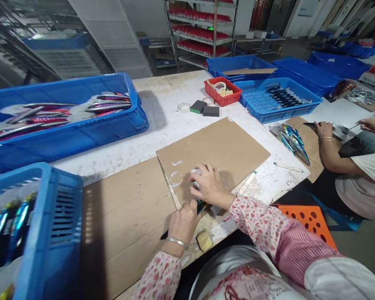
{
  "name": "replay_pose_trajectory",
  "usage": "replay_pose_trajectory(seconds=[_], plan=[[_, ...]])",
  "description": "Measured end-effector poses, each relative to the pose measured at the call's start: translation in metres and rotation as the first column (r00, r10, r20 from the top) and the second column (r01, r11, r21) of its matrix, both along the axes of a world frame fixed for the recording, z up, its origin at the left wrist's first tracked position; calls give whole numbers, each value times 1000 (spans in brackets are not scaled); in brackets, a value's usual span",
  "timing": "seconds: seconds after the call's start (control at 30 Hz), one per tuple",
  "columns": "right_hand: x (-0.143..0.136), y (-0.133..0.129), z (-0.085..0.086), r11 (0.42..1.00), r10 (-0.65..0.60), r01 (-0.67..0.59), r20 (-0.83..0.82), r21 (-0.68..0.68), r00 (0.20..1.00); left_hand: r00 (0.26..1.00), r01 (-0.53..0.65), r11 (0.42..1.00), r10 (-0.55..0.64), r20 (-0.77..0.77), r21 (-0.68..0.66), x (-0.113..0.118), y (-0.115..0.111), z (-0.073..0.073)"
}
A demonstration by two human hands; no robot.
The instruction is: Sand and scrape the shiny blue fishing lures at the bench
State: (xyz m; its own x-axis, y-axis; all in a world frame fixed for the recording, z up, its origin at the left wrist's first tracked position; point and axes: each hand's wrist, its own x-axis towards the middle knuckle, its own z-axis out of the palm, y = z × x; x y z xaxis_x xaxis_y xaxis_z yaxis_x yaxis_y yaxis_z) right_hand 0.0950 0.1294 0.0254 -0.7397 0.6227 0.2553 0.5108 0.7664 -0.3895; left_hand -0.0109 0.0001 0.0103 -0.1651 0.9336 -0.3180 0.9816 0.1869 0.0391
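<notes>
My left hand [183, 223], a bracelet at its wrist, is closed around a dark, shiny fishing lure [200, 205]. Most of the lure is hidden by my fingers, and its dark end sticks out beside the wrist. Just above it, my right hand [210, 183] is closed on a whitish-grey wad [195, 178], perhaps cloth or sponge, over the near edge of a brown cardboard sheet [218, 146]. Wet-looking marks and white specks lie on that sheet, left of my right hand. By the table's front edge, a yellowish sponge block [204, 241] lies near my left wrist.
Blue bins [59, 143] of lures stand at left. A red basket [223, 98] with tape rolls, dark blocks [211, 111] and a blue tray [258, 102] of lures sit behind. At right, another person's hand [324, 130] works beside several blue lures [292, 139].
</notes>
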Motion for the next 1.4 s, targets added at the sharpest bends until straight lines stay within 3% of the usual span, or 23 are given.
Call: replay_pose_trajectory(seconds=[0.13,0.3,0.4,0.53,0.63,0.73,0.83,0.93,1.03,1.13,1.3,1.4], plan=[[13,7,-5,995,36,-34,20,-94,999,1000,7,1000,-7,6,21,1,0,1],[12,3,-9,994,-99,97,-43,-47,994,1000,10,1000,-10,9,19,1,0,1],[14,7,-11,998,-46,42,-77,-48,996,1000,12,1000,-12,3,10,0,1,0],[26,19,-11,989,-12,20,49,-147,999,1000,26,999,-26,1,19,0,0,-1],[14,11,-11,993,-72,73,14,-97,997,1000,29,1000,-28,-11,10,0,0,-1],[4,6,-11,998,-16,13,-57,-56,998,1000,13,1000,-14,-19,-7,0,0,1],[20,19,-11,992,32,-33,-12,-120,999,1000,9,1000,-9,0,9,1,-1,1],[34,27,-12,988,-37,47,73,-146,997,1000,24,999,-24,12,47,1,-1,0],[22,14,-13,993,-99,99,-7,-64,995,1000,14,997,-15,7,69,1,-2,-2],[9,6,-15,999,-31,28,-91,-35,995,1000,15,997,-15,-5,78,1,-3,-4],[33,30,-15,988,-20,22,17,-153,1000,1000,21,995,-21,-4,98,0,-4,-11],[27,23,-14,995,-50,51,12,-90,999,1000,24,995,-23,-11,99,0,-2,-13]])
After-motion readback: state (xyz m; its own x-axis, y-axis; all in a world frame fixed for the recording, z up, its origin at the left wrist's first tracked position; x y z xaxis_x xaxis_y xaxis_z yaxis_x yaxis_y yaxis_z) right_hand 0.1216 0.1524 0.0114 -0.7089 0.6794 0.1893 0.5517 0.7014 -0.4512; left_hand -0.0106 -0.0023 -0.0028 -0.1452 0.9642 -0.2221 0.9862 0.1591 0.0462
